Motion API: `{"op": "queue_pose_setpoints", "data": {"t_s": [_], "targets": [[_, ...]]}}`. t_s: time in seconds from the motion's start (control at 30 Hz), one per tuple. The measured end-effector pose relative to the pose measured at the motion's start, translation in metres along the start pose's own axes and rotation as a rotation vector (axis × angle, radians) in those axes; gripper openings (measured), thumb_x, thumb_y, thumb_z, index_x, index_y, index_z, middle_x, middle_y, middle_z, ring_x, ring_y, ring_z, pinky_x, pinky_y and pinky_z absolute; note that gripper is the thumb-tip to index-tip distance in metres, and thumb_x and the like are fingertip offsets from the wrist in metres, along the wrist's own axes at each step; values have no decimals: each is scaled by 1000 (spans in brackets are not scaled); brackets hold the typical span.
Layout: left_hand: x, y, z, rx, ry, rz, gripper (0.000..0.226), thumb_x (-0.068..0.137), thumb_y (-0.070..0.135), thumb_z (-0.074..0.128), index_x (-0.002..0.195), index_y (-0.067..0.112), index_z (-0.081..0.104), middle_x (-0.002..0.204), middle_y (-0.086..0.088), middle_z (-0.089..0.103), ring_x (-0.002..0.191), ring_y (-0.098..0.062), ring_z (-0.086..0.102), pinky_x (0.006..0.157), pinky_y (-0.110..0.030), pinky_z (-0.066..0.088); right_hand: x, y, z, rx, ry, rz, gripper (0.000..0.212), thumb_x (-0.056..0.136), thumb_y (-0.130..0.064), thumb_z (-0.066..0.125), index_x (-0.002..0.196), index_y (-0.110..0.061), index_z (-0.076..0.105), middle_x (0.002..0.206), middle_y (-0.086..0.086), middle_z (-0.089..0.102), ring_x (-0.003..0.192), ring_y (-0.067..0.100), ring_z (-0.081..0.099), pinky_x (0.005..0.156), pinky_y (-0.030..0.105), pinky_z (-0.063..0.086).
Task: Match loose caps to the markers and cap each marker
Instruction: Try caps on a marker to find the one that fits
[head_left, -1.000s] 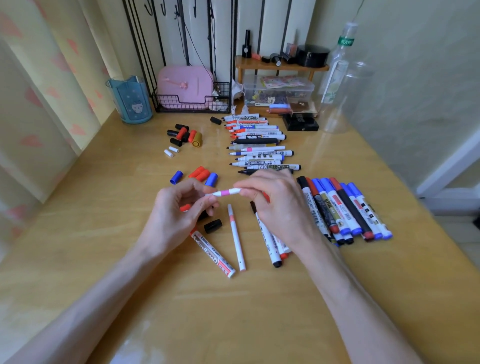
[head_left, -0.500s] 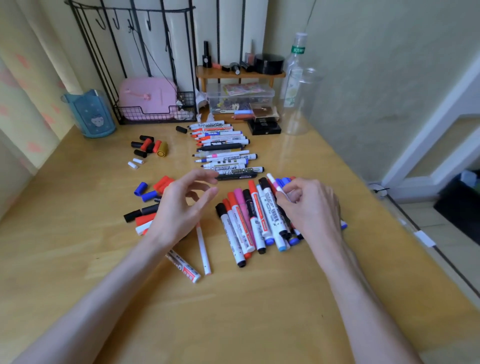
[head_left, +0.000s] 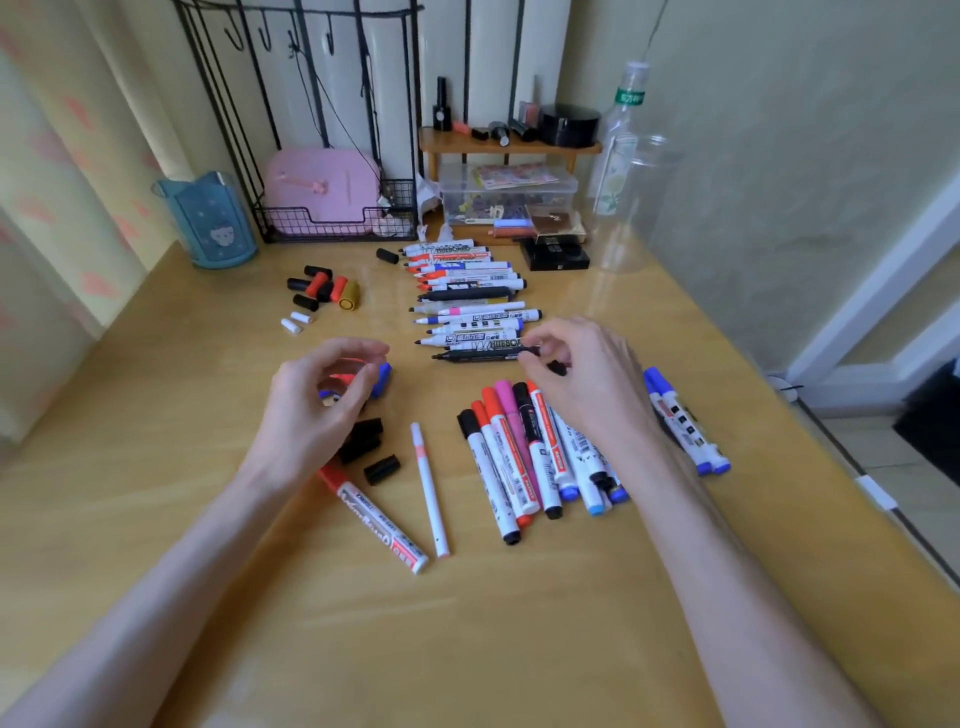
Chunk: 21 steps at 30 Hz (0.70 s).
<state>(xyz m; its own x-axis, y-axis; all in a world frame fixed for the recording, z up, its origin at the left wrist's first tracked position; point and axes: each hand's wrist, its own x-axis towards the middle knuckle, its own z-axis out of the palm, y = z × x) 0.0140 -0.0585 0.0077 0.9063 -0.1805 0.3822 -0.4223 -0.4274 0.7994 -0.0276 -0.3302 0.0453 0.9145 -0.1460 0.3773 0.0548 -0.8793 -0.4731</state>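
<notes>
On the surface (head_left: 467, 623), nearest, lies a red-capped marker (head_left: 379, 522) lettered WhiteBoard; beyond it the left hand (head_left: 317, 415) curls over loose caps (head_left: 381, 469), its grip impossible to judge; the right hand (head_left: 587, 384) pinches the tail of an uncapped black marker (head_left: 478, 356); just behind, a white marker (head_left: 467, 343) reads WHITEBOA.

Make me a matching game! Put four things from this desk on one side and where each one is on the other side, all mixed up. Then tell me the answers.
Things
1. blue cup
2. pink case
3. black round box
4. yellow cap

Places
A. on the small wooden shelf
B. beside the red and black caps on the table
C. in the black wire basket
D. standing by the curtain, left of the basket

Pairs: 1-D, 2-C, 3-A, 4-B
</notes>
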Motion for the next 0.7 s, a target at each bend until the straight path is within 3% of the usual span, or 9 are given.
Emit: {"op": "queue_pose_setpoints", "data": {"t_s": [0.1,0.23,0.33,0.43,0.6,0.7], "targets": [[0,-6,-9,37,21,-21,16,102,16,65,114,23,72,109,15,75,96,0,70,78,-23,58,24,-11,14,-56,-94,-51,21,95,-27,73,115,-24,77,107,-1,74,101,19,67,92,42,54],[4,-12,-15,50,47,-8,16,103,17,63,113,24,72,112,17,74,100,-3,70,90,-24,56,57,-17,27,-186,-233,-15,24,98,-25,71,121,-25,74,119,0,74,112,21,67,106,46,49],[7,-15,-17,53,51,3,18,102,14,63,113,24,73,113,17,74,103,-6,70,93,-28,56,71,-16,33,-242,-312,2,8,96,-24,73,99,-28,79,99,-7,75,99,20,69,101,47,51],[8,-17,-20,79,55,19,19,102,13,63,113,25,73,112,17,74,103,-7,70,90,-27,55,76,-13,36,-240,-374,18,7,88,-31,82,83,-32,77,83,-15,71,86,13,67,99,47,51],[9,-21,-25,133,59,15,18,101,15,64,114,24,72,113,19,73,102,-4,69,86,-23,54,76,-12,33,-232,-495,33,21,83,-39,86,101,-32,79,88,-11,70,88,14,66,96,37,47],[8,-23,-26,190,64,-14,17,99,18,66,114,25,73,107,19,72,97,-4,66,78,-21,51,71,-14,34,-192,-435,-11,24,86,-35,85,107,-27,78,92,-10,69,92,15,64,96,35,46]]}}
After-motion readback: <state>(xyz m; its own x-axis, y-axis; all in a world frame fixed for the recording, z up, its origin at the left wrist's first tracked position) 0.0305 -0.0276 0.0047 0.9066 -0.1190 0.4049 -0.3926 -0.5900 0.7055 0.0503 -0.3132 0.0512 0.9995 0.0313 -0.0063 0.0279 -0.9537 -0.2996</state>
